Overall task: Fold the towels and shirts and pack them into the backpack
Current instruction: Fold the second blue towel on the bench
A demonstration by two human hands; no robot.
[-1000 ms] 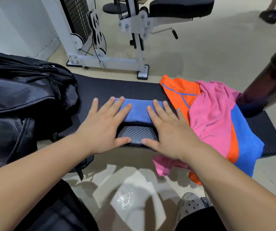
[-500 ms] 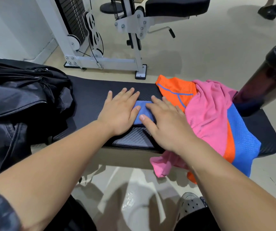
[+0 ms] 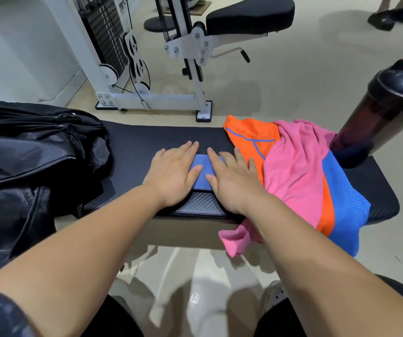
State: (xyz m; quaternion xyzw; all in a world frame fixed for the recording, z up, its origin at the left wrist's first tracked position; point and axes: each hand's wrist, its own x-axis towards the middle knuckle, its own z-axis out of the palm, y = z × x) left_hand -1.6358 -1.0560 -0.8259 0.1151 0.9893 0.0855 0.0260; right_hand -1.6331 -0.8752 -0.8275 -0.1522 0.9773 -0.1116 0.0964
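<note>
A small folded blue towel [image 3: 201, 175] lies on the black padded bench [image 3: 142, 144]. My left hand [image 3: 173, 173] and my right hand [image 3: 232, 183] press flat on it side by side, fingers spread, covering most of it. Only a narrow strip of blue shows between them. Right of my hands lies a heap of clothes: an orange shirt [image 3: 249, 135], a pink towel [image 3: 293, 171] and a blue mesh shirt [image 3: 344, 210], partly hanging over the bench's front edge. The black backpack [image 3: 25, 154] sits on the left end of the bench, its zip open.
A dark shaker bottle [image 3: 380, 110] stands at the bench's right end, behind the clothes. A white weight machine [image 3: 152, 98] with a black seat stands on the floor beyond. Someone's feet [image 3: 390, 18] show at the top right. My shoe [image 3: 273, 295] is below the bench.
Both hands slid inward over the blue towel and closer together, from its outer ends to its middle, so the towel is now narrower and mostly hidden.
</note>
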